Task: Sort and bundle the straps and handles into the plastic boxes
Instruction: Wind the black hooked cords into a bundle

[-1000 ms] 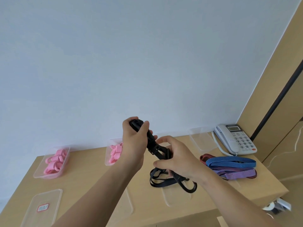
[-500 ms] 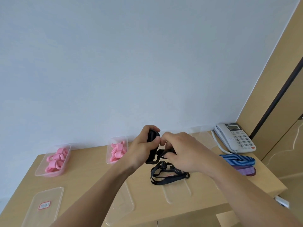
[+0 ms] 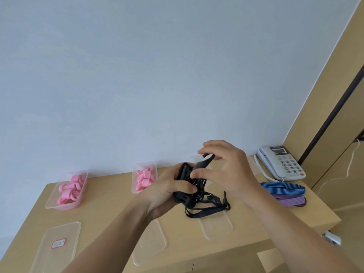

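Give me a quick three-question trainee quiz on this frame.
1. True or false: the left hand grips the black strap.
2. How many boxes hold pink handles?
3. The striped straps lie: A) in a box B) on the table by the phone C) in the left hand.
Key: 1 true; 2 two; 3 B.
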The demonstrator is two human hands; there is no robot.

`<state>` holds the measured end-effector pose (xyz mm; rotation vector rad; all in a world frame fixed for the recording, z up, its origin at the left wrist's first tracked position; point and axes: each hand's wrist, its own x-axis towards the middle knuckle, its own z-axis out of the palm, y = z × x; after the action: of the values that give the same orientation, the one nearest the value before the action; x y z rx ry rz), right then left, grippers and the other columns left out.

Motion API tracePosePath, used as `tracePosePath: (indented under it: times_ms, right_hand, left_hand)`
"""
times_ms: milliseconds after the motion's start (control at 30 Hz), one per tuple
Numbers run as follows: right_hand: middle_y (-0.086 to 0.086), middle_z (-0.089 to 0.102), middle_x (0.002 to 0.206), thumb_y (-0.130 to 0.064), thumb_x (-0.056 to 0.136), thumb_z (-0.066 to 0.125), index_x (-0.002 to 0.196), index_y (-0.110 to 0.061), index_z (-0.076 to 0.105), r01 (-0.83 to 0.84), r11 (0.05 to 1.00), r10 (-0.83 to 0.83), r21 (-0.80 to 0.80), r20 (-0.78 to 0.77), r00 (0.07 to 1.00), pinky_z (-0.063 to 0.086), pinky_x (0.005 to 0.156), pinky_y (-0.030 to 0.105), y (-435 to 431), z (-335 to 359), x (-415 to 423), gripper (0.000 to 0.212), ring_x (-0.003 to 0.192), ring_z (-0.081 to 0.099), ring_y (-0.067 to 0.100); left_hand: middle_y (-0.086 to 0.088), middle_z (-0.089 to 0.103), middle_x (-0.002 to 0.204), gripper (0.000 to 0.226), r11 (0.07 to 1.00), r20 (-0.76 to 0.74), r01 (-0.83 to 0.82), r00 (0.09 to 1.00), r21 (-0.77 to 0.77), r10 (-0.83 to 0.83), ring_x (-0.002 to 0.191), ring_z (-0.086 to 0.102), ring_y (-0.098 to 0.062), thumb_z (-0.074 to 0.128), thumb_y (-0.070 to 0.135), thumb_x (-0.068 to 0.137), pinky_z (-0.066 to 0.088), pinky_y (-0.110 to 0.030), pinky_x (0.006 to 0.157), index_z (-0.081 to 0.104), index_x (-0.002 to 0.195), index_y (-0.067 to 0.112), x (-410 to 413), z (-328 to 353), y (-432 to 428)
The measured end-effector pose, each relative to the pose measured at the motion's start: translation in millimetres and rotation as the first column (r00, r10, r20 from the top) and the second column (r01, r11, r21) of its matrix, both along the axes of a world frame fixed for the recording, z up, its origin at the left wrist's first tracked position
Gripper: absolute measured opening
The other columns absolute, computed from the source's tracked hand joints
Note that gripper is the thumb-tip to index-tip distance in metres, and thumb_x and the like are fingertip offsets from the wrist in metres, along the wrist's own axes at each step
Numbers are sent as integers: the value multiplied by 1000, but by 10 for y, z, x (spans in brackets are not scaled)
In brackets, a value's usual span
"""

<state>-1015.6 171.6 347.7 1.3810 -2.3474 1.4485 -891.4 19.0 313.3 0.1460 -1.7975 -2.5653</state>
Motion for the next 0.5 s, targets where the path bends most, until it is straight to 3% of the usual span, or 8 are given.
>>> tracePosePath:
  times_ms: [67,133,200,300,400,500]
  right_hand:
    - [-12,60,130,-67,60,78,114,-31,75,24,1000,-23,-6,76,997,50,90,18,-53,-75,70,65,121,56,1]
    - [-9,60,132,-66,74,67,123,-31,71,15,1000,-12,-14,146,989,54,89,23,-97,-159,134,60,115,62,2]
    - [-10,66,127,-61,86,57,128,-34,66,-43,999,41,-2,286,957,53,87,16,-109,-222,178,50,106,66,-3]
    - [-16,71,120,-61,92,48,129,-44,61,-137,990,104,41,454,885,50,89,13,-89,-309,215,42,112,63,-5]
    - [-17,68,118,-51,99,48,127,-38,65,-52,996,19,72,397,917,49,90,14,-154,-439,226,35,110,61,-5]
    - [-16,65,107,-37,105,48,125,-24,68,77,991,-99,114,203,974,42,86,12,-299,-541,206,32,101,59,-5]
  left_hand:
    - [-6,68,89,29,995,-28,20,999,99,-18,77,65,-18,65,-2,76,52,-27,61,75,94,19,31,-45,-16]
    - [-8,68,92,32,975,-38,23,999,223,-14,73,64,-18,66,1,76,51,-28,60,77,102,15,53,-78,-33]
    - [-13,68,100,40,937,-26,10,1000,348,-1,74,64,-20,69,2,73,54,-28,61,77,113,9,69,-108,-57]
    - [-16,69,113,49,901,-6,9,1000,434,-7,86,68,-24,71,0,74,58,-31,70,72,122,4,99,-171,-83]
    - [-18,65,124,57,890,43,17,998,456,-40,106,64,-32,67,0,81,57,-40,86,59,138,-1,93,-258,-85]
    - [-24,66,122,43,837,2,97,993,538,-117,108,68,-40,62,0,90,53,-56,99,63,133,0,35,-353,-84]
